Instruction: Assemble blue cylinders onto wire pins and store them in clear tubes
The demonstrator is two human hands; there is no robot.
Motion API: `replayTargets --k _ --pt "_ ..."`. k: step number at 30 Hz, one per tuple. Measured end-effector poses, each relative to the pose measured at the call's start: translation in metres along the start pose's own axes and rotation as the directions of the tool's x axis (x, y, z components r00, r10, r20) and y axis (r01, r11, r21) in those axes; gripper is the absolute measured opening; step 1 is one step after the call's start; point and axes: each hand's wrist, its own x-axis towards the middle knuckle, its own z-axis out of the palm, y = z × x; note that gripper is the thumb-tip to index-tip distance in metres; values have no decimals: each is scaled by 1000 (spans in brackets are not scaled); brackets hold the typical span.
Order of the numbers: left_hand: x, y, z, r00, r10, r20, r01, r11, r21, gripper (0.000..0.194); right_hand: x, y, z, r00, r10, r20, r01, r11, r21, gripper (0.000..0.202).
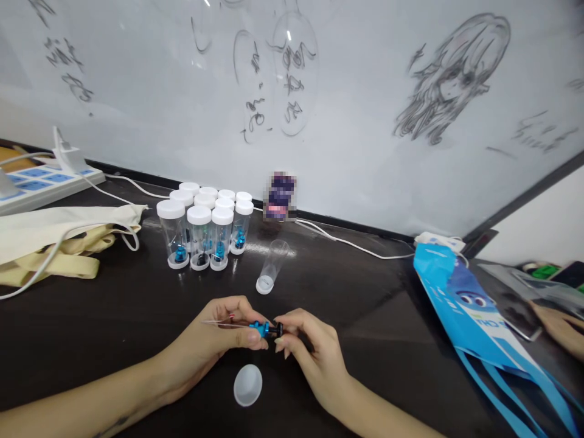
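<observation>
Between thumb and fingers, my left hand [223, 331] pinches a small blue-and-black part [260, 329] with thin pale wires trailing back over the palm. My right hand [314, 350] closes thumb and fingertips at the black end of that same part. Just below the hands a white round cap [247, 385] lies on the dark table. Beyond them stands a clear plastic tube [276, 261], uncapped at the top, with a white base. To its left, several clear tubes [221, 237] with white lids hold similar blue or black parts.
A whiteboard [356, 121] with drawings rises behind the table. A phone-like object [280, 196] leans there, blurred. At left are a power strip [45, 181], a white cable and a cream cloth bag [68, 228]. A blue bag [474, 310] and another person's hand [559, 322] are at right.
</observation>
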Motion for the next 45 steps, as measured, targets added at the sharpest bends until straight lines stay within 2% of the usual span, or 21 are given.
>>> replayTargets --k 9,20,25,32,45 --pt "1 0 -1 1000 -1 9 1 1000 5 9 0 -2 -1 999 50 19 -50 998 -39 8" --pt "0 0 0 1000 -27 -15 27 1000 -9 10 1 -3 -2 998 52 30 -51 997 -53 9" --pt "1 2 -1 997 -33 -70 29 998 -54 10 1 -1 -1 1000 6 -13 -6 1000 -30 28" --pt "1 1 -1 1000 -25 -8 25 1000 -4 8 1 -6 -1 998 -53 -45 47 992 -121 9" --pt "-1 2 1 1000 -23 -11 23 1000 5 9 3 -5 -1 1000 -13 -21 10 991 -134 5"
